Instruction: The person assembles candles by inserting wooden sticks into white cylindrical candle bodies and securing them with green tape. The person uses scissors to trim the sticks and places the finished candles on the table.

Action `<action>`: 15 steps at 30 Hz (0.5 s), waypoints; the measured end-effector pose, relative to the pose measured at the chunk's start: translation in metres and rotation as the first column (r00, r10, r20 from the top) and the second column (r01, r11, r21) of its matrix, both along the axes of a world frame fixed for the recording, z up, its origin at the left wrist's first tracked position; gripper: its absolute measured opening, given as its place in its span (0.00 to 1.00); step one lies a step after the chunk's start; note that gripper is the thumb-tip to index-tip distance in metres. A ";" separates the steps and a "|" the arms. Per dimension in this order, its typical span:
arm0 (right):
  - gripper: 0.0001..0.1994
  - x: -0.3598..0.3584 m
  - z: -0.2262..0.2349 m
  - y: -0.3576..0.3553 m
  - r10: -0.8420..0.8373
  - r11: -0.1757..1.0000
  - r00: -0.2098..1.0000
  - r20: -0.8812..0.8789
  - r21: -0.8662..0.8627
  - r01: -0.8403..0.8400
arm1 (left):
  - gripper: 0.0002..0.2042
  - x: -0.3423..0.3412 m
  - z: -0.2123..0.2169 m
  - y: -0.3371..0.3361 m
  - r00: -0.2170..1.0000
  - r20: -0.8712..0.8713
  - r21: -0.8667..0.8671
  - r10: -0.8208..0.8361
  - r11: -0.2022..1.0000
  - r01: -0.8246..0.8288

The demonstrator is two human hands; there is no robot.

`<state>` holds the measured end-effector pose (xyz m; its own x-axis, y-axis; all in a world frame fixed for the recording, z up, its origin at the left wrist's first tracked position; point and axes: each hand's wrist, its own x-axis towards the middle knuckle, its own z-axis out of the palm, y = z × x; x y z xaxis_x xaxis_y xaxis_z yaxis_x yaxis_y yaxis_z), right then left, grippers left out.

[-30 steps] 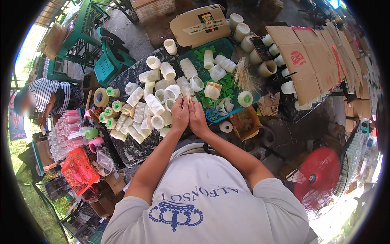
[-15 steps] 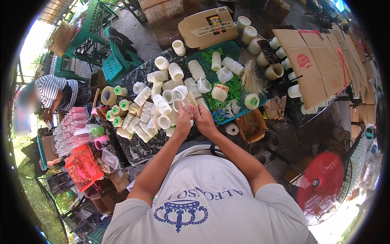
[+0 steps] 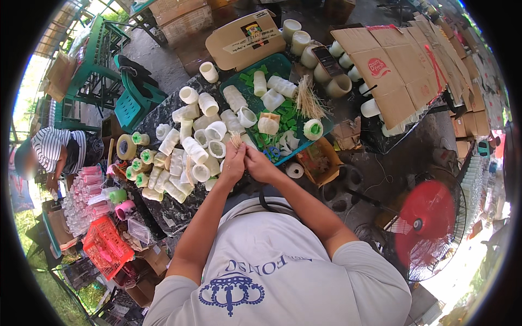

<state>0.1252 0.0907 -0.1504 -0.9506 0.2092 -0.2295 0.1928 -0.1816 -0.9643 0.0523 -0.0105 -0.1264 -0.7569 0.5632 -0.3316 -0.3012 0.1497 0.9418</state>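
My left hand [image 3: 234, 164] and my right hand [image 3: 260, 165] are pressed together at the table's near edge. Both are closed round a small bundle of thin pale sticks [image 3: 235, 139], whose tips poke up above the fingers. The lower part of the bundle is hidden in my hands. Just beyond and to the left lie many white wax-like cylinders [image 3: 194, 150], some hollow. A larger bunch of similar pale sticks [image 3: 311, 100] rests on the right end of a green tray [image 3: 284, 64]. Blue-handled scissors [image 3: 271, 153] are in the tray, close to my right hand.
Green pieces and cylinders fill the tray. A cardboard piece [image 3: 246, 41] lies behind it. Jar candles with a phone [image 3: 328, 61] on top stand back right, beside a cardboard sheet [image 3: 391, 70]. At left are tape [image 3: 126, 147], a red crate [image 3: 107, 247] and another person [image 3: 60, 149].
My view has shifted, so the table appears farther left. The sticks, earlier fanned out between my hands, are now gathered in a tighter bundle, and my hands are closer together.
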 end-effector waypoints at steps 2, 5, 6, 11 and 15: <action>0.16 0.002 0.008 0.031 0.119 0.982 0.962 0.245 -0.170 -0.079 | 0.21 -0.006 -0.029 -0.011 0.988 -0.140 -0.033 -0.059 0.998 0.055; 0.17 0.006 -0.019 0.105 -0.204 0.746 0.974 0.102 0.661 0.087 | 0.21 -0.009 0.024 -0.024 0.975 -0.194 -0.264 -0.109 0.963 0.055; 0.11 -0.001 -0.015 0.132 -0.316 0.730 0.937 0.147 0.669 0.142 | 0.18 -0.011 0.019 -0.038 0.936 -0.349 -0.265 -0.057 0.964 -0.040; 0.17 -0.041 -0.014 0.242 -0.524 0.550 0.805 0.277 0.832 0.071 | 0.15 -0.021 -0.004 -0.121 0.834 -0.548 -0.367 0.061 0.879 -0.306; 0.19 -0.049 -0.032 0.245 -0.493 0.607 0.821 0.288 0.790 0.087 | 0.14 -0.009 -0.007 -0.162 0.892 -0.379 -0.416 0.245 0.816 -0.401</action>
